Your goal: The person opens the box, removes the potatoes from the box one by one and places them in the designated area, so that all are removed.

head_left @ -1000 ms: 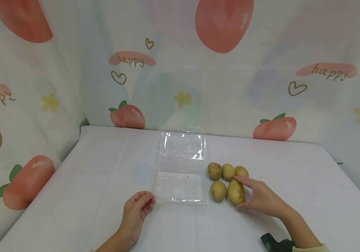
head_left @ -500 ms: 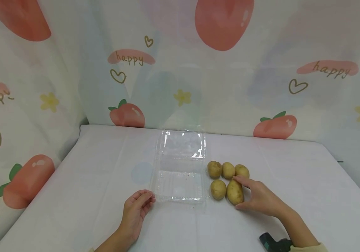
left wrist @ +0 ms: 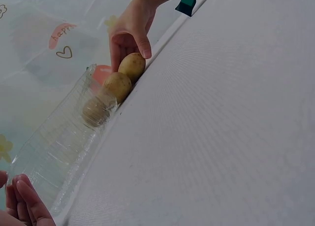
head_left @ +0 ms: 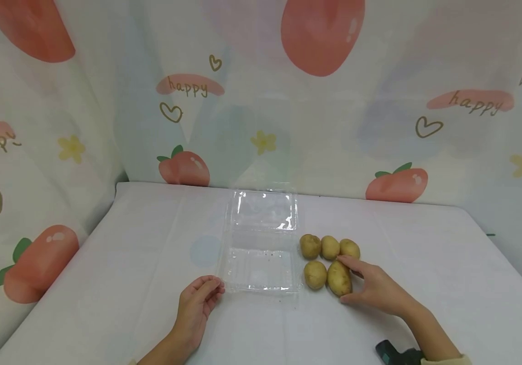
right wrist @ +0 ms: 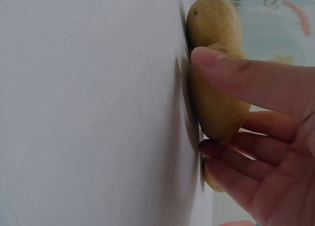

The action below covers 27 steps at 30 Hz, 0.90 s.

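Note:
On the white cloth, my right hand (head_left: 381,291) holds an oval potato (head_left: 339,279) between thumb and fingers, the front right one of a small group. Beside it on the left lies a rounder potato (head_left: 315,275). Behind these stand a row of three: a left potato (head_left: 310,246), a middle potato (head_left: 330,248) and a right potato (head_left: 349,248). A clear plastic clamshell box (head_left: 261,271) lies unfolded left of them, its lid (head_left: 265,210) toward the wall. At the box's front left corner, my left hand (head_left: 197,306) pinches the rim with thumb and fingers.
A printed fabric backdrop (head_left: 334,132) rises behind and at the left of the cloth-covered table (head_left: 151,253). A dark strapped device (head_left: 397,353) sits at my right wrist, close over the cloth.
The held potato has shifted very slightly left, up against its round neighbour, with my right hand around it. My left hand and the box have stayed in place.

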Each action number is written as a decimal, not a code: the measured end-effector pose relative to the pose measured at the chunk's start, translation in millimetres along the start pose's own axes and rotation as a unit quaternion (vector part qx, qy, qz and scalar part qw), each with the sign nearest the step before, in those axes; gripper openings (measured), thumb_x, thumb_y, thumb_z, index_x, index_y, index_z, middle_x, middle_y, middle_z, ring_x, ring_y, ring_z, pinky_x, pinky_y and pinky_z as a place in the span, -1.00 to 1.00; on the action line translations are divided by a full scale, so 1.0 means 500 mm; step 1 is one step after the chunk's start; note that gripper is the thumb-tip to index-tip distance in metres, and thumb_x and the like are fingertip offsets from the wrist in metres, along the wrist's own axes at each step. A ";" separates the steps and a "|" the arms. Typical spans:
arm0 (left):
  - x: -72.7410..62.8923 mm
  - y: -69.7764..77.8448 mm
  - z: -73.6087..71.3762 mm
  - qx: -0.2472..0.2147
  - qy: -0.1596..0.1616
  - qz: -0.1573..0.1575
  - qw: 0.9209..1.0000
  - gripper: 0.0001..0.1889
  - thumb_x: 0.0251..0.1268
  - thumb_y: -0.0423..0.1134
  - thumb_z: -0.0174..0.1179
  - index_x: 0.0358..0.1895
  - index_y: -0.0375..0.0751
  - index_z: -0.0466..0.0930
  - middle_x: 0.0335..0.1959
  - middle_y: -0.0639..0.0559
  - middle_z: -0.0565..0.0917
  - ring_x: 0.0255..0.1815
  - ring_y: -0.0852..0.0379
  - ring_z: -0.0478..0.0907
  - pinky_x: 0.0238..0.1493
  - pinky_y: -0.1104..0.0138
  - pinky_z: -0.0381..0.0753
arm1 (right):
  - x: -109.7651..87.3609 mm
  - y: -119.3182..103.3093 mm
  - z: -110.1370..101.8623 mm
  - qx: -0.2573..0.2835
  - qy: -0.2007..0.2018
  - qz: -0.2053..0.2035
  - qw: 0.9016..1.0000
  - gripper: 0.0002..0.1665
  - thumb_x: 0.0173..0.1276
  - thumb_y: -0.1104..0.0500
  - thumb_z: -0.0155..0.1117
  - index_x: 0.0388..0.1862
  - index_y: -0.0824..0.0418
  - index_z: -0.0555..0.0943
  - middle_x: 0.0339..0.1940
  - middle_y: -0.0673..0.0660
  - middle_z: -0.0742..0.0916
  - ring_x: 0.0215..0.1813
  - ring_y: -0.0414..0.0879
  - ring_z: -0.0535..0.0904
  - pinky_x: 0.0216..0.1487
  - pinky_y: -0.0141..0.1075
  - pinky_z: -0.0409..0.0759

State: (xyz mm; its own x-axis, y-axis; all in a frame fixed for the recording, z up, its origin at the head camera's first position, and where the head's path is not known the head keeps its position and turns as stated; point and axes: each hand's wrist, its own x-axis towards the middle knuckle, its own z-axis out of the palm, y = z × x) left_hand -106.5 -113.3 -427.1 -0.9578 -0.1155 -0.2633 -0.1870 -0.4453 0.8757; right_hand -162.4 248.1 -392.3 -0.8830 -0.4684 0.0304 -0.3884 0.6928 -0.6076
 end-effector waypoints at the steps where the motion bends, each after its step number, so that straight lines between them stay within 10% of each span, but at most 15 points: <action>1: 0.000 0.000 0.000 0.001 0.000 0.001 1.000 -0.89 0.26 -0.30 0.10 -0.27 -0.30 0.47 -0.37 -0.02 0.56 -0.33 0.17 0.52 -0.20 0.41 0.54 | -0.001 0.001 0.000 0.000 0.002 -0.003 1.000 -0.05 -0.11 0.06 0.53 0.23 0.42 0.33 0.17 0.33 0.48 0.14 0.23 0.43 0.06 -0.03 0.42; 27: 0.004 0.021 0.002 -0.043 0.018 -0.049 0.998 -0.74 0.25 -0.29 0.12 -0.12 -0.45 0.42 -0.35 -0.03 0.54 -0.32 0.20 0.50 -0.23 0.48 0.51 | -0.090 0.025 -0.030 -0.036 0.053 0.046 0.997 -0.19 -0.03 -0.04 0.46 0.16 0.33 0.45 0.00 0.19 0.62 0.04 0.18 0.51 -0.02 -0.07 0.48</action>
State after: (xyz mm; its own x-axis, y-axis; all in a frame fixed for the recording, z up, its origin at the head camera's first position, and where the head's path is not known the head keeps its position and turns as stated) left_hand -110.4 -117.2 -418.0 -0.9274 -0.0981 -0.3610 -0.2584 -0.5301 0.8077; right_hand -131.5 286.0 -389.4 -0.9372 -0.3428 0.0642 -0.3193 0.7693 -0.5533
